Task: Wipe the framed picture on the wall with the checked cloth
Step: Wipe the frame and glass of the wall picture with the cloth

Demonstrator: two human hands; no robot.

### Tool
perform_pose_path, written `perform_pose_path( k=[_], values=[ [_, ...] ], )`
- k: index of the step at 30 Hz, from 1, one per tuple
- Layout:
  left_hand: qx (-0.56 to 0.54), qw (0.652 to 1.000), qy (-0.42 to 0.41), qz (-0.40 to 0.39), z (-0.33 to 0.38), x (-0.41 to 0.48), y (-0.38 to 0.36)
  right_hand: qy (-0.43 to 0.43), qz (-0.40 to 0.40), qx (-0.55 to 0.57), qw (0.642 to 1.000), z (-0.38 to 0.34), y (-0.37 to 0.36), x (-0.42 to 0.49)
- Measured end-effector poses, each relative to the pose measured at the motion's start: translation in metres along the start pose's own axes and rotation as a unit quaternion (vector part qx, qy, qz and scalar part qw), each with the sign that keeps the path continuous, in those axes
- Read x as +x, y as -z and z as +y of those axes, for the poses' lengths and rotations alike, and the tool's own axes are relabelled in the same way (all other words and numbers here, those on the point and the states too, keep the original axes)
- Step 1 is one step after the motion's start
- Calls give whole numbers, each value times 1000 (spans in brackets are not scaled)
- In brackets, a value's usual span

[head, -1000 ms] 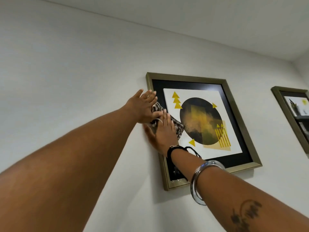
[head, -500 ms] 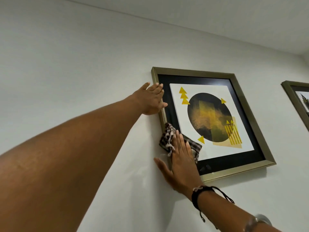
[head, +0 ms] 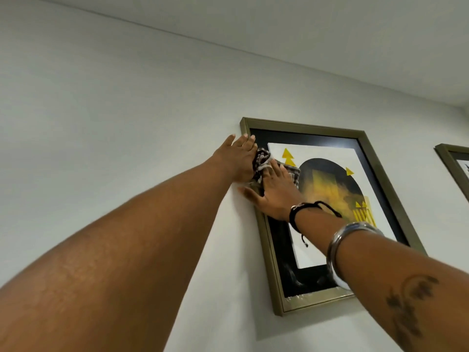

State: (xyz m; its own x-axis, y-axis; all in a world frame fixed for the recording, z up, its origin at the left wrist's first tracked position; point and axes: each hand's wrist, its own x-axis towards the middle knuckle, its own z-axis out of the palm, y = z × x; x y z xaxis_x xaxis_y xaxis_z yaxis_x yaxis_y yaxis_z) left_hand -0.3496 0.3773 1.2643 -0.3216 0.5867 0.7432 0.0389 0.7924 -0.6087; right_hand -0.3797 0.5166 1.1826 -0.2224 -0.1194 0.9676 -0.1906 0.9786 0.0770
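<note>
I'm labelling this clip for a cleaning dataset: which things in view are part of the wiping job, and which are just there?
Part of the job:
framed picture
checked cloth
right hand, flat on the cloth
left hand, at the frame's left edge

Just there:
second frame, far right
bangle
black wrist cord
</note>
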Motion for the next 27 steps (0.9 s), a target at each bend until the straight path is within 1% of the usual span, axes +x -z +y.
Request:
perform_pose_path(
  k=[5, 9, 13, 18, 23, 27],
  values=[
    [-33, 999, 7, 3, -6, 3, 7, -19, 7, -7, 1000, 1, 7, 28],
    [-35, 999, 5, -11, -5, 2, 8, -52, 12, 54, 997, -13, 0, 15],
    [-36, 999, 3, -27, -1, -2, 16, -53, 35, 109, 992, -27, -5, -35],
    [-16, 998, 13, -55, 11, -8, 11, -48, -4, 142, 989, -29, -18, -125],
    [-33, 996, 8, -81, 14, -5, 6, -35, -33, 120, 992, -26, -31, -186],
    [-26, 996, 9, -83, 13, -3, 7, -9, -46, 95, 994, -16, -33, -188]
  ],
)
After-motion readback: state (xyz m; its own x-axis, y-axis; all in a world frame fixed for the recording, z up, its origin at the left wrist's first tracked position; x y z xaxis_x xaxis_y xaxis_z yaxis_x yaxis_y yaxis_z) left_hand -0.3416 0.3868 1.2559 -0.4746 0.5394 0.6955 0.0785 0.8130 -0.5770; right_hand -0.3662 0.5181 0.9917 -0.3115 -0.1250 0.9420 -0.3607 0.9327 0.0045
